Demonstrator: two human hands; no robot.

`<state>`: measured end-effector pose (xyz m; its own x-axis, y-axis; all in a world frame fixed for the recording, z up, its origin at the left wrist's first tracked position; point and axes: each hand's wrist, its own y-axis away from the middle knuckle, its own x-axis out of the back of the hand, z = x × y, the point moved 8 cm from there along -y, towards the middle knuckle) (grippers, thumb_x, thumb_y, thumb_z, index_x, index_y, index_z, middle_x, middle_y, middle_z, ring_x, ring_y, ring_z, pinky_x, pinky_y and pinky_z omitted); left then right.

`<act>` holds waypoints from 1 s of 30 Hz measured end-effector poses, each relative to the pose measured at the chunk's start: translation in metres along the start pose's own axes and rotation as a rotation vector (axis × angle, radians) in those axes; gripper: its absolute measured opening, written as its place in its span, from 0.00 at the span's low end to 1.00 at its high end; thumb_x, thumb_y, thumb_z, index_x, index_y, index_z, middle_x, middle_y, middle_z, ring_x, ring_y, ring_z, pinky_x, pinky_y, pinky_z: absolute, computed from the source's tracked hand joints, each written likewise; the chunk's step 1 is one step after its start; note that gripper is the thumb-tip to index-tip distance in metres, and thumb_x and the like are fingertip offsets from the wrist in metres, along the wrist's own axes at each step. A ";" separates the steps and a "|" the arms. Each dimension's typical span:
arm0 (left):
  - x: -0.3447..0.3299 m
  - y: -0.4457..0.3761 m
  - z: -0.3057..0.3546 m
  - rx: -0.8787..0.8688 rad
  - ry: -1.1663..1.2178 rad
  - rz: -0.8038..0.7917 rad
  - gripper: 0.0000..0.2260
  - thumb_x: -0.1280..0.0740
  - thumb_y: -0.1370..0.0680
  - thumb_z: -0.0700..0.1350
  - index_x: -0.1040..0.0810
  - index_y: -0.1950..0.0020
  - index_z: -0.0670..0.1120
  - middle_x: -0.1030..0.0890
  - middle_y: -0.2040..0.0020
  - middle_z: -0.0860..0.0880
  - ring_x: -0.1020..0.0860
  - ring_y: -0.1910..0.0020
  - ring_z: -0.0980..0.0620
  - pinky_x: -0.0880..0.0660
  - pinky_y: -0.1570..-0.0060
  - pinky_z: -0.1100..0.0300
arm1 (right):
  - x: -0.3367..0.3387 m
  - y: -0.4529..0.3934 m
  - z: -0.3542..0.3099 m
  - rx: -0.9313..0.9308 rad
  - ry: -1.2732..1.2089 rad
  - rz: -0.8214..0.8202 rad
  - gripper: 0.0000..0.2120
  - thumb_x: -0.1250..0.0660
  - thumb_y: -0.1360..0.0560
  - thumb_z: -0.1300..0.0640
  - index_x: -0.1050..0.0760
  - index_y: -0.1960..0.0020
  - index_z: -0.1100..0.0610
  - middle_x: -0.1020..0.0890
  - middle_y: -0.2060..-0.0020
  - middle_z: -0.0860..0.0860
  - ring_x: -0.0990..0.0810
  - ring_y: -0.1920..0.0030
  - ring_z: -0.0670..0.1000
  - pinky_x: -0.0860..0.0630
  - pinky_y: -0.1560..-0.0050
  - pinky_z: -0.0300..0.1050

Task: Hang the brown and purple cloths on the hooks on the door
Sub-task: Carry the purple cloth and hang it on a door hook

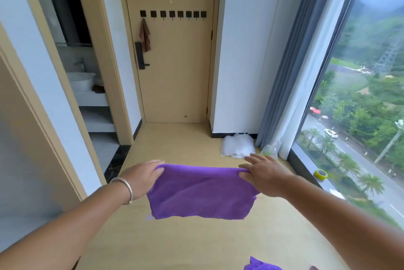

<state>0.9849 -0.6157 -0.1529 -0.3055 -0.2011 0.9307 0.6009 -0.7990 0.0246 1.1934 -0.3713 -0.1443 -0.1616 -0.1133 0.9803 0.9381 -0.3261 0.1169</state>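
Tall beige wooden door [175,68] top centre, row of small black square hooks [172,14] across it. Purple fleecy cloth [202,193] lower centre, stretched flat in mid-air. Left hand [143,177] and right hand [265,173] each pinch top corner. Brown cloth [145,37] dangles off leftmost hook. Second purple scrap [261,265] at bottom edge.

Both arms outstretched, left hand [143,177] and right hand [265,174] pinching with fingers.
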 end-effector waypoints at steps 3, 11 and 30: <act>0.068 -0.008 0.027 -0.048 0.021 0.124 0.19 0.46 0.17 0.52 0.32 0.27 0.50 0.31 0.28 0.53 0.34 0.29 0.55 0.40 0.31 0.62 | 0.069 0.002 0.014 -0.020 0.031 0.123 0.24 0.57 0.19 0.39 0.37 0.27 0.43 0.37 0.26 0.49 0.45 0.24 0.51 0.46 0.26 0.53; 0.213 -0.005 0.089 -0.028 -0.647 0.500 0.21 0.54 0.18 0.58 0.36 0.27 0.60 0.47 0.21 0.51 0.58 0.23 0.51 0.64 0.31 0.36 | 0.197 0.025 0.036 -0.071 0.179 0.369 0.20 0.54 0.18 0.41 0.39 0.28 0.43 0.35 0.27 0.48 0.43 0.25 0.53 0.42 0.29 0.58; 0.258 -0.006 0.100 -0.081 -0.607 0.424 0.21 0.55 0.17 0.57 0.37 0.26 0.57 0.44 0.22 0.55 0.57 0.23 0.56 0.62 0.26 0.44 | 0.271 0.028 0.047 0.036 -0.067 0.398 0.23 0.58 0.18 0.41 0.28 0.52 0.50 0.25 0.55 0.47 0.27 0.49 0.48 0.30 0.43 0.48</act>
<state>0.9766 -0.6064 0.1236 0.4165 -0.1720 0.8927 0.5126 -0.7665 -0.3869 1.1904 -0.3668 0.1326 0.2360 -0.1627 0.9580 0.9335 -0.2360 -0.2700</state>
